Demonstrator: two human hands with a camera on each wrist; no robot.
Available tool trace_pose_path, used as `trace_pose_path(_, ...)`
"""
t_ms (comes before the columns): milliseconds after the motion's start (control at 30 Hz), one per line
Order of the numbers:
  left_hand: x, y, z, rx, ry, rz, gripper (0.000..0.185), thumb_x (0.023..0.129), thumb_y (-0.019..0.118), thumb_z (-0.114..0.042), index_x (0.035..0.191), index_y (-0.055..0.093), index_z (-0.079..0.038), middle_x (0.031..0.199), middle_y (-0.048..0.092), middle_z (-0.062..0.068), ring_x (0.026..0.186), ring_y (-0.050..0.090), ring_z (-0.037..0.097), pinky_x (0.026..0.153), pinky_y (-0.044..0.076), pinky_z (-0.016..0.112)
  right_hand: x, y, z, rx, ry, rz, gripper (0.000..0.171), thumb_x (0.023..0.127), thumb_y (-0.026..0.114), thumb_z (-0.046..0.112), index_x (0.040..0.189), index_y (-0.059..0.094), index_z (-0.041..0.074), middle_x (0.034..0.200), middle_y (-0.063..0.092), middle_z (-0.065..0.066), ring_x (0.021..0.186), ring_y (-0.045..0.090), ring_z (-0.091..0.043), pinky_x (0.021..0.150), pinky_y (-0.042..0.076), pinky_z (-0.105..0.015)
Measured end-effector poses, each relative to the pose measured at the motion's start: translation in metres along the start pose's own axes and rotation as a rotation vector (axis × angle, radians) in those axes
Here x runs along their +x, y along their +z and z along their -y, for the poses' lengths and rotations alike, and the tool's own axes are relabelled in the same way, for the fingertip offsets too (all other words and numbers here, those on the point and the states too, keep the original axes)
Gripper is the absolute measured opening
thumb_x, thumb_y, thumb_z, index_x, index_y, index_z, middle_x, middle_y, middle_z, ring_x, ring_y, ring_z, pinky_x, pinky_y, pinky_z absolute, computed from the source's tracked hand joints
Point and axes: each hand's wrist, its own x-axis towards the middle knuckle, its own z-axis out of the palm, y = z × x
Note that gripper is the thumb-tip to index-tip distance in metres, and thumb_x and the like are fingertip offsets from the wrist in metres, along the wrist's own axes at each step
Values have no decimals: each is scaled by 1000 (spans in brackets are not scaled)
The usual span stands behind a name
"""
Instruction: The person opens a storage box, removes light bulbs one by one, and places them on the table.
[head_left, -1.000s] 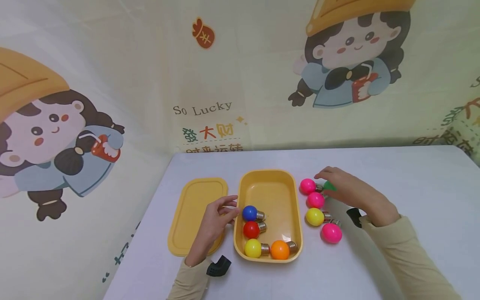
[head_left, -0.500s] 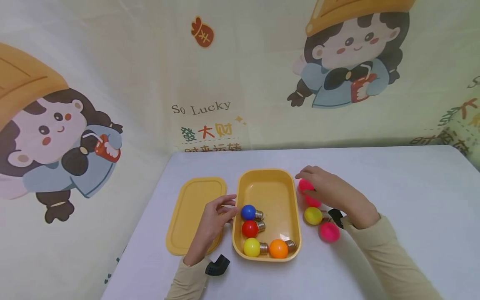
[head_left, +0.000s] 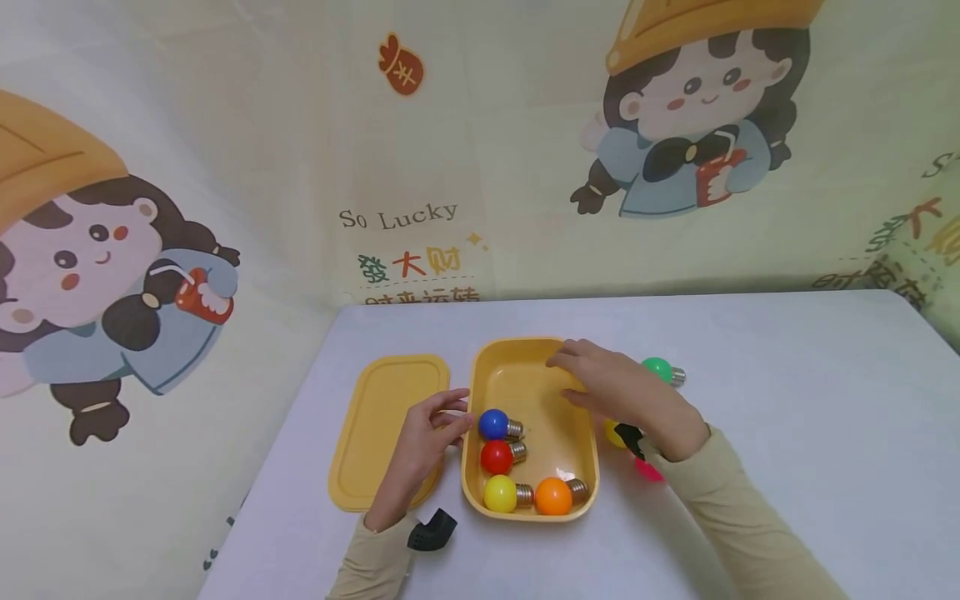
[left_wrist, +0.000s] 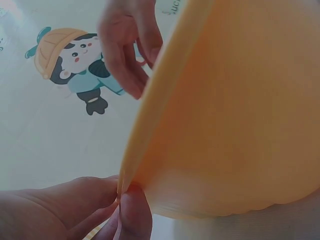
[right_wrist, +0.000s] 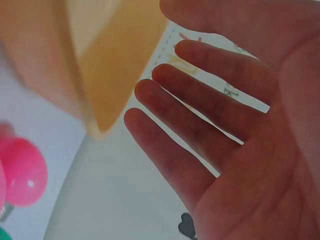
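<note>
My left hand (head_left: pixel 426 437) is at the left side of the yellow plastic box (head_left: pixel 540 522), thumb and finger pinching its rim in the left wrist view. My right hand (head_left: pixel 626 387) hangs over the box's right rim with fingers spread; its palm holds nothing in the right wrist view. A blue light bulb (head_left: pixel 494 425), a red bulb (head_left: pixel 497 457), a yellow bulb (head_left: pixel 500 494) and an orange bulb (head_left: pixel 553 497) lie inside the box. Beyond the right hand lies a green bulb (head_left: pixel 657 369). The hand partly covers another yellow bulb (head_left: pixel 617 433) and a pink bulb (head_left: pixel 648 471).
A flat yellow lid (head_left: pixel 367 417) lies left of the box, partly under the left forearm. All of it stands on a white table (head_left: pixel 810 400). A cloth printed with cartoon figures (head_left: pixel 517 167) hangs behind and to the left.
The right hand has moved left, from above the green bulb across the pink bulbs to the box, uncovering the green bulb. The left hand has stayed at the box's left side.
</note>
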Motion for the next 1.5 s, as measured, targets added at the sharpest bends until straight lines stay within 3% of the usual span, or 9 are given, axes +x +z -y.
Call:
trace_pose_path(300,-1,0,1,-4,9,0,43,91,72,-13,132,62,-8,118,66,14,95,69,25,74,60,29,12,13,22,-10,-86,17,41,90,74,18,126,63,4,121,62,-11,111,61,-26,89,58,-37)
trace_pose_path(600,1,-1,4,-10,2,14,44,91,72,-17,133,61,-8,118,65,14,95,69,24,76,59,27,26,24,41,55,-90,107,42,90,73,20,128,64,5,126,64,-12,118,60,-28,99,53,-42)
trace_pose_path(833,3,0,4,-25,-3,19,41,92,72,-14,131,62,-8,116,65,15,91,68,22,70,59,25,34,39,53,-7,-153,116,38,89,75,22,123,67,8,112,67,-7,100,64,-19,89,57,-33)
trace_pose_path(1033,1,0,2,-34,-7,10,41,92,71,-13,132,62,-8,115,65,13,91,68,22,70,60,27,38,44,63,-61,-148,140,35,87,77,24,118,68,11,99,64,-2,86,59,-13,81,57,-27)
trace_pose_path(1500,0,-2,0,-53,4,28,41,91,72,-11,131,62,-6,113,66,13,93,68,27,67,59,26,48,51,69,-78,-128,159,23,90,73,20,109,67,10,93,61,-3,76,55,-15,74,54,-25)
